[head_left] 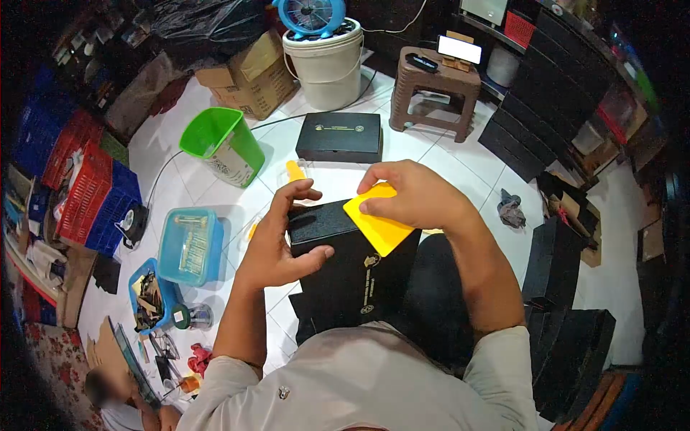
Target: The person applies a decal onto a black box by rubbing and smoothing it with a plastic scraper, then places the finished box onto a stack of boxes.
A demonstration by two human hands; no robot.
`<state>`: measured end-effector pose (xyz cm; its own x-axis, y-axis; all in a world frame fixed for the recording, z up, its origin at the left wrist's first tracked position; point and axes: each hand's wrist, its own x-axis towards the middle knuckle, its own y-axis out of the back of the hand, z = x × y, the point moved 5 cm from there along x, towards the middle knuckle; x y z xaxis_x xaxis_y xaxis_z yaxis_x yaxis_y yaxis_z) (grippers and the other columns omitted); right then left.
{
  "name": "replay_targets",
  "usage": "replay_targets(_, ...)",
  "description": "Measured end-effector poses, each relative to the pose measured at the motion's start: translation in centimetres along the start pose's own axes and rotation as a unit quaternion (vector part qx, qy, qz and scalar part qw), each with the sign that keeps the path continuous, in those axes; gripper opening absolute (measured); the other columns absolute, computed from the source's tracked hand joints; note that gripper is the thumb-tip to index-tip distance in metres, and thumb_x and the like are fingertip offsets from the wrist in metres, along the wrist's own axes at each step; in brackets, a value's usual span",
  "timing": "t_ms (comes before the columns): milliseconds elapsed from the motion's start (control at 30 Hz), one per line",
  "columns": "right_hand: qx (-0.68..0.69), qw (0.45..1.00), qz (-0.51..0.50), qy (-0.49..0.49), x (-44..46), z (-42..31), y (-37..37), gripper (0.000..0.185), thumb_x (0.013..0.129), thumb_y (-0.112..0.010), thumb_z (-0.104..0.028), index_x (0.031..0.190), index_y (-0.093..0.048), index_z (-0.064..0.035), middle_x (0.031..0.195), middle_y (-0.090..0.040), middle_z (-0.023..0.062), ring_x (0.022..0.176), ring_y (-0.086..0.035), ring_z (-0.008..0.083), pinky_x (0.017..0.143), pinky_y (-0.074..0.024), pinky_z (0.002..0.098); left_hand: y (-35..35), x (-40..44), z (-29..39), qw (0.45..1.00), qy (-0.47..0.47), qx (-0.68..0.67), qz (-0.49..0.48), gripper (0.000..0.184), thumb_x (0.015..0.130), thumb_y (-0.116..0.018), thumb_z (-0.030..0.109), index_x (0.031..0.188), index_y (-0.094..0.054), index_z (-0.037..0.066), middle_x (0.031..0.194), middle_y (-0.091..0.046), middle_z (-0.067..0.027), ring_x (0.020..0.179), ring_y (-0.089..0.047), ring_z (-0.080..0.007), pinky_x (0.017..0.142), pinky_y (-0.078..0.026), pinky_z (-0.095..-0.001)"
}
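Observation:
A black box with gold print on its lid rests tilted at my lap. My left hand is around the box's left end, thumb on the lid side and fingers curled at the far side. In my right hand is a flat yellow plastic scraper, pinched between thumb and fingers. Its lower edge lies against the box near the gold emblem. Beyond the left hand, a yellow-handled tool lies on the floor.
Another black box lies on the tiles ahead. Around it stand a green bin, a white bucket and a brown stool. Blue tubs are left; stacked black boxes are right. Another person sits lower left.

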<state>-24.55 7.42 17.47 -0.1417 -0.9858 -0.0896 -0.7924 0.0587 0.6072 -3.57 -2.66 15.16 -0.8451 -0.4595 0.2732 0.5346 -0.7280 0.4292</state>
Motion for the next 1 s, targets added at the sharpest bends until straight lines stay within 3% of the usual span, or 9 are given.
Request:
replay_targets(67, -0.02, 1.0, 0.009, -0.006, -0.4, 0.6, 0.5, 0.03, 0.085, -0.076, -0.028, 0.108, -0.073, -0.0083, 0.095, -0.072, 0.0093, 0.084, -0.067, 0.019, 0.08, -0.0528, 0.0326, 0.0, 0.0, 0.1, 1.0, 0.005, -0.005, -0.004, 0.096, 0.071, -0.085, 0.024, 0.151, -0.036, 0.009, 0.135, -0.055, -0.0169, 0.117, -0.056, -0.0246, 0.103, -0.045, -0.0381)
replay_targets(133, -0.018, 0.999, 0.027, -0.035, -0.8, 1.6, 1.1, 0.031, 0.084, -0.075, -0.031, 0.105, -0.075, -0.0087, 0.093, -0.074, 0.0148, 0.087, -0.071, 0.0269, 0.08, -0.0559, 0.038, 0.0, -0.1, 0.0, 1.0, 0.009, -0.008, -0.005, 0.094, 0.072, -0.085, 0.023, 0.151, -0.036, 0.009, 0.135, -0.056, -0.0169, 0.12, -0.056, -0.0247, 0.103, -0.045, -0.0379)
replay_targets(333, -0.002, 0.996, 0.029, -0.087, -2.2, 3.4, 2.4, 0.031, 0.085, -0.075, -0.031, 0.106, -0.074, -0.0075, 0.09, -0.073, 0.0118, 0.078, -0.07, 0.0199, 0.076, -0.0553, 0.034, 0.1, -0.3, 0.0, 1.0, 0.022, -0.013, -0.002, 0.094, 0.072, -0.085, 0.023, 0.151, -0.036, 0.008, 0.133, -0.057, -0.0167, 0.117, -0.056, -0.0237, 0.103, -0.045, -0.0374)
replay_targets(433, 0.011, 0.992, 0.048, -0.115, -2.8, 5.0, 2.9, 0.028, 0.089, -0.075, -0.023, 0.11, -0.071, -0.0051, 0.095, -0.073, 0.0076, 0.076, -0.068, 0.0137, 0.073, -0.0542, 0.0273, 0.1, -0.3, 0.0, 1.0, 0.008, -0.002, 0.004, 0.093, 0.072, -0.084, 0.023, 0.15, -0.037, 0.008, 0.132, -0.058, -0.0165, 0.114, -0.057, -0.0232, 0.102, -0.045, -0.0371)
replay_targets(600, 0.072, 0.987, 0.074, -0.124, -4.0, 5.5, 4.1, 0.029, 0.087, -0.075, -0.025, 0.108, -0.072, -0.0042, 0.091, -0.073, 0.0086, 0.075, -0.069, 0.0146, 0.073, -0.0543, 0.0286, 0.2, -0.3, -0.1, 1.0, 0.011, -0.015, 0.0, 0.092, 0.072, -0.083, 0.022, 0.15, -0.038, 0.009, 0.132, -0.058, -0.0165, 0.115, -0.057, -0.0233, 0.102, -0.045, -0.0372)
replay_targets(733, 0.109, 0.983, 0.131, -0.065, -3.3, 3.8, 4.4, 0.029, 0.087, -0.075, -0.026, 0.105, -0.072, -0.0046, 0.089, -0.073, 0.0084, 0.076, -0.069, 0.0151, 0.072, -0.0543, 0.0309, 0.1, -0.1, 0.1, 1.0, 0.025, -0.017, -0.008, 0.091, 0.073, -0.082, 0.021, 0.151, -0.037, 0.009, 0.133, -0.057, -0.0168, 0.118, -0.057, -0.0248, 0.104, -0.045, -0.0378)
replay_targets(800, 0.024, 0.995, 0.101, 0.011, -2.0, 0.5, 2.9, 0.03, 0.087, -0.075, -0.027, 0.107, -0.071, -0.0046, 0.092, -0.072, 0.0076, 0.079, -0.069, 0.0154, 0.073, -0.0542, 0.0305, -0.1, 0.0, 0.0, 1.0, 0.012, -0.009, 0.002, 0.09, 0.071, -0.082, 0.02, 0.149, -0.038, 0.01, 0.13, -0.06, -0.0161, 0.115, -0.061, -0.0255, 0.101, -0.048, -0.0373)
replay_targets(933, 0.012, 0.984, 0.054, 0.169, 1.7, -3.7, -2.0, 0.031, 0.086, -0.074, -0.029, 0.105, -0.073, -0.005, 0.093, -0.073, 0.0134, 0.082, -0.071, 0.0249, 0.077, -0.0551, 0.0359, 0.0, 0.3, 0.0, 1.0, -0.012, 0.023, 0.004, 0.09, 0.07, -0.082, 0.02, 0.148, -0.039, 0.009, 0.127, -0.062, -0.0158, 0.112, -0.065, -0.027, 0.101, -0.05, -0.0375)
replay_targets(1000, -0.002, 0.981, 0.039, 0.191, 2.5, -4.9, -2.7, 0.031, 0.085, -0.074, -0.029, 0.106, -0.074, -0.0058, 0.094, -0.073, 0.0157, 0.086, -0.072, 0.0282, 0.08, -0.0554, 0.037, 0.1, 0.3, 0.1, 0.998, -0.03, 0.061, 0.008, 0.09, 0.071, -0.082, 0.021, 0.148, -0.038, 0.007, 0.128, -0.061, -0.0164, 0.113, -0.065, -0.0276, 0.102, -0.05, -0.0385)
